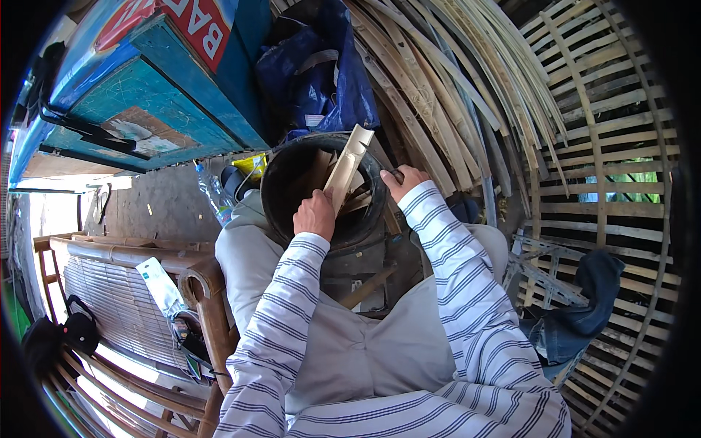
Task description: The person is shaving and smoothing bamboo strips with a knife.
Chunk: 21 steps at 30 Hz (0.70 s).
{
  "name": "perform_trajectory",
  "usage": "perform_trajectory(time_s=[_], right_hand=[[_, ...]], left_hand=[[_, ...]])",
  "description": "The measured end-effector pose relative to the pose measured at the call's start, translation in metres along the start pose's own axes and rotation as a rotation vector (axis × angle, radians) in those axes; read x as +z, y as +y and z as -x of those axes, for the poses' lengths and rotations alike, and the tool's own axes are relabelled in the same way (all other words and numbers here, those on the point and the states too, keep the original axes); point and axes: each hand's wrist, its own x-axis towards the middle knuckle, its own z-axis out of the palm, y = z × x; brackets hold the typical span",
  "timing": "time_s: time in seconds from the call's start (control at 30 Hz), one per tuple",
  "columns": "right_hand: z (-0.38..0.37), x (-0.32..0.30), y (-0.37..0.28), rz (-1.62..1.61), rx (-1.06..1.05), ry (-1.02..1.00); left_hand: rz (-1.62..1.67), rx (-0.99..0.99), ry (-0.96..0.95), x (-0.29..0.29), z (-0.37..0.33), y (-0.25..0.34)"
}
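Observation:
My left hand [315,214] is closed round the lower end of a pale split piece of bamboo [349,166], which slants up and to the right across a black bucket [272,191]. A notch shows near the bamboo's upper end. At the bucket's right rim my right hand [406,182] is closed, with a small dark thing showing at its fingers; whether this is a tool's handle or part of the rim I cannot tell. Several other bamboo pieces [358,198] lie inside the bucket, which stands between my knees.
Long bamboo strips [438,95] are heaped beyond the bucket, beside a blue tarpaulin bag [314,80]. A turquoise wooden cabinet [190,95] stands at the far left, a bamboo bench [124,263] at the near left. Dark cloth [584,314] hangs at the right, before a slatted bamboo wall [569,212].

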Motion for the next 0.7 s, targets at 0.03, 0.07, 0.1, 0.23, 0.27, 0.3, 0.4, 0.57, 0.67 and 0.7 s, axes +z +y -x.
perform_trajectory(time_s=[0.03,0.07,0.1,0.23,0.27,0.3,0.4,0.57,0.67,0.7], right_hand=[[0.001,0.001,-0.001,0.000,0.002,-0.003],[0.003,0.003,-0.002,-0.023,0.016,-0.004],[0.005,0.003,-0.005,-0.046,0.030,-0.006],[0.023,0.015,-0.020,-0.062,-0.136,-0.016],[0.029,0.019,-0.022,-0.054,-0.149,-0.048],[0.036,0.018,-0.028,-0.045,-0.158,-0.079],[0.036,0.026,-0.030,-0.039,-0.156,-0.070],[0.034,0.034,-0.025,-0.016,-0.232,-0.014],[0.038,0.027,-0.032,-0.009,-0.191,-0.005],[0.039,0.029,-0.032,0.023,-0.188,-0.004]], left_hand=[[-0.001,-0.001,-0.003,0.004,-0.001,-0.002],[0.059,0.026,0.036,0.012,-0.002,-0.005],[0.120,0.053,0.076,0.013,-0.003,-0.006],[0.361,-0.048,-0.143,0.016,-0.016,-0.011],[0.389,-0.007,-0.145,0.021,-0.020,-0.017],[0.418,0.036,-0.150,0.020,-0.021,-0.017],[0.460,-0.005,-0.193,0.015,-0.020,-0.015],[0.490,-0.065,-0.280,0.002,-0.017,-0.006],[0.497,-0.140,-0.349,-0.004,-0.011,0.006],[0.514,-0.173,-0.364,-0.006,-0.008,0.008]])
